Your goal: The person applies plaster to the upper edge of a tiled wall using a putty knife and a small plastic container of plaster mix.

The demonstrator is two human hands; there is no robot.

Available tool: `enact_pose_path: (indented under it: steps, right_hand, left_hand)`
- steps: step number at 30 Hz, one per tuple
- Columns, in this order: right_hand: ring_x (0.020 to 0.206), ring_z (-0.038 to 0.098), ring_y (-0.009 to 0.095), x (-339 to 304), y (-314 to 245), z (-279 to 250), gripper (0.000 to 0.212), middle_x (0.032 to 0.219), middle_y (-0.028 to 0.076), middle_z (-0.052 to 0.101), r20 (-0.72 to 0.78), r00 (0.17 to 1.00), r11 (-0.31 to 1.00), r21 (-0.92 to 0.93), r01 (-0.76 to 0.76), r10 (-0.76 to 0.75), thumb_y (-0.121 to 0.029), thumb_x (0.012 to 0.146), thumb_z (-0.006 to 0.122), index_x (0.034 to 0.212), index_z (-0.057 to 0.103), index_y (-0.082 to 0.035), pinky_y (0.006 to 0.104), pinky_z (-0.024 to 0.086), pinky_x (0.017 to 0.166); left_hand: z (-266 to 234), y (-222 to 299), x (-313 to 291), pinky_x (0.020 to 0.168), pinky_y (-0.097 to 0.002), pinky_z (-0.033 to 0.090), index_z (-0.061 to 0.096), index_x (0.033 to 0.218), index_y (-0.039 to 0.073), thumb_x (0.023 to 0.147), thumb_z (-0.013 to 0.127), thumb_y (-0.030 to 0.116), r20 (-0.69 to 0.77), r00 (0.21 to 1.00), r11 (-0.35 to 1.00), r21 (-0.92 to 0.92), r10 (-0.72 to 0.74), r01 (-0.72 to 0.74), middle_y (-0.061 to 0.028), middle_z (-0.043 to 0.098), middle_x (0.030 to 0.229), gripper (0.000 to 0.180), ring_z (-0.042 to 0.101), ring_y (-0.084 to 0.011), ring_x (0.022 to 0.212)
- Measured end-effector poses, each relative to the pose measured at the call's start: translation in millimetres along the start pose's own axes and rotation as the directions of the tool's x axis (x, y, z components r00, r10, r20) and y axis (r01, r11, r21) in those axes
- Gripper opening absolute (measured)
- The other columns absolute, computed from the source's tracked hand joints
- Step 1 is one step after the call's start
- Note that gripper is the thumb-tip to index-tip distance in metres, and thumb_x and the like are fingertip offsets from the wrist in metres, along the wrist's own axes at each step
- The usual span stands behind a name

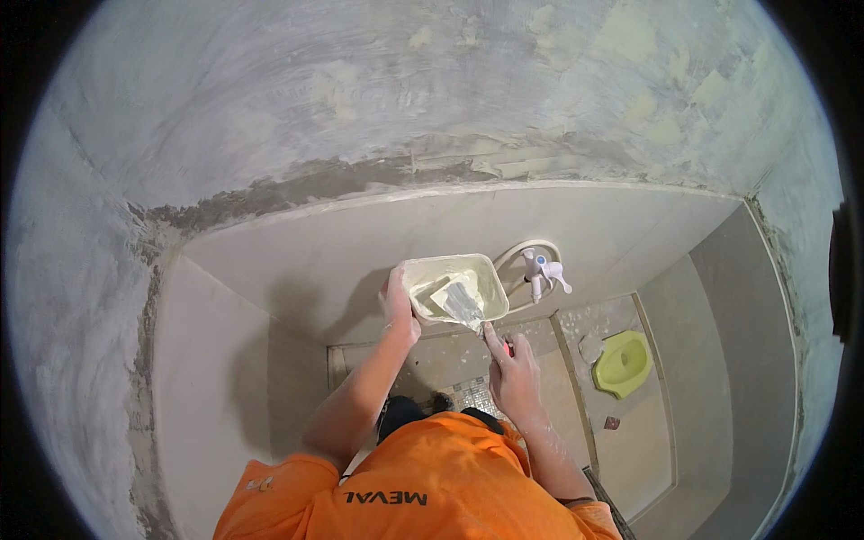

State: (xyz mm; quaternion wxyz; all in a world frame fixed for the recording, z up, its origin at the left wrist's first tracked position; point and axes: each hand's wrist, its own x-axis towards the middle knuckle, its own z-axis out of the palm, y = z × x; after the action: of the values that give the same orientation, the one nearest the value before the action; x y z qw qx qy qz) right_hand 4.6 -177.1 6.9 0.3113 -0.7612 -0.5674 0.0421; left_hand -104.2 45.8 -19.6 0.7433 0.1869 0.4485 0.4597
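Note:
My left hand (399,299) grips the left side of a white rectangular tub (493,281), held up in front of the tiled wall. Pale, creamy putty coats the tub's inside. In my right hand (515,376) is the handle of a putty knife (463,304), red where it shows between my fingers. Its grey metal blade reaches over the tub's near rim into the putty, with some pale paste beside its edge. White residue covers parts of both hands. The fingers of my left hand are partly hidden behind the tub.
A white tap (543,272) with a looped hose (506,256) projects from the wall right of the tub. A yellow-green squat toilet (622,364) is set in the floor at the right. Above the tiles, the plastered wall (360,99) is patchy, with a rough grey strip (306,183) along the tile edge.

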Motion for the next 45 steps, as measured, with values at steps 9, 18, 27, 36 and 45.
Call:
enact_pose_path:
  steps: [9, 18, 27, 36, 45]
  right_hand:
    - [0.099, 0.059, 0.037, -14, 7, -25, 0.068, 0.111, 0.017, 0.057, 0.011, 1.0, 1.0, -0.027, 0.016, -0.016, 0.004, 0.084, 0.062, 0.148, 0.056, -0.019, 0.0445, 0.052, 0.082]
    - [0.065, 0.051, 0.013, -7, 32, -29, 0.03, 0.078, 0.004, 0.057, 0.258, 0.897, 0.38, 0.837, -0.393, 0.36, -0.016, 0.1, 0.062, 0.126, 0.065, -0.002, 0.0269, 0.043, 0.059]
    - [0.057, 0.044, 0.008, 21, 35, 27, 0.017, 0.071, -0.001, 0.055, 0.385, 0.881, -0.011, 0.917, -0.398, 0.273, -0.02, 0.103, 0.062, 0.101, 0.063, -0.003, 0.0245, 0.034, 0.052]
    - [0.065, 0.053, 0.006, -51, 84, -38, 0.028, 0.076, -0.001, 0.063, 0.331, 0.819, 0.348, 0.783, -0.515, 0.468, -0.018, 0.093, 0.073, 0.114, 0.073, 0.0, 0.0231, 0.039, 0.058]
    - [0.056, 0.051, 0.007, -29, 54, -147, 0.028, 0.071, 0.0, 0.064, 0.391, 0.837, 0.745, 0.406, -0.53, 0.382, -0.024, 0.094, 0.072, 0.103, 0.075, 0.002, 0.026, 0.042, 0.053]
  left_hand:
    - [-4, 12, 35, 0.094, -0.0404, 0.056, 0.058, 0.129, 0.002, 0.1, 0.057, 0.036, 0.034, 0.999, 0.98, -0.195, 0.043, -0.035, -0.0122, 0.065, 0.124, 0.045, 0.067, -0.0272, 0.112]
    - [-1, 10, 28, 0.098, -0.0399, 0.053, 0.06, 0.128, 0.003, 0.1, 0.056, 0.036, 0.101, 0.982, 0.979, -0.14, 0.161, -0.146, -0.0116, 0.066, 0.123, 0.043, 0.066, -0.0265, 0.113]
    - [26, -12, -14, 0.102, -0.04, 0.05, 0.06, 0.131, 0.004, 0.101, 0.053, 0.039, 0.189, 0.982, 0.985, -0.173, 0.02, 0.014, -0.0086, 0.066, 0.126, 0.046, 0.063, -0.0248, 0.118]
    - [30, 12, -21, 0.1, -0.0352, 0.05, 0.063, 0.118, 0.0, 0.099, 0.06, 0.026, 0.164, 0.92, 0.934, -0.058, 0.356, -0.351, -0.0075, 0.067, 0.114, 0.033, 0.063, -0.0199, 0.11]
    - [18, 47, -34, 0.094, -0.0323, 0.051, 0.067, 0.108, -0.002, 0.093, 0.06, 0.012, 0.639, 0.637, 0.68, 0.234, 0.431, -0.695, -0.0105, 0.069, 0.111, 0.021, 0.064, -0.0165, 0.102]
